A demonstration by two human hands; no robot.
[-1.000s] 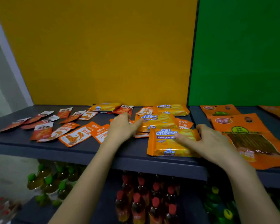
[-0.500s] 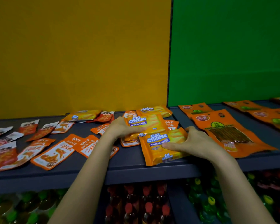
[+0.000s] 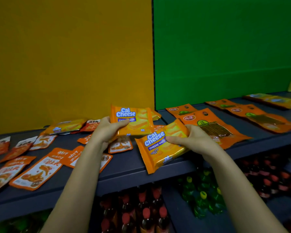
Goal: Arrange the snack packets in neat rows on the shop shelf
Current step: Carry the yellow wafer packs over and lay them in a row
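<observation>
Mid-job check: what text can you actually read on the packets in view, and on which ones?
"Cal Cheese", plus "CHEESE WAFER" partly hidden by the thumb: upper wafer packet, gripped by the left hand.
"Cal Cheese", "CHEESE WAFE...": lower wafer packet, gripped by the right hand.
"Cal Cheese": back wafer packet, lying on the shelf.
Chinese print on the orange sachets and large pouches: too blurred to read.

"Cal Cheese" on wafer pkts [image 3: 133, 121]
</observation>
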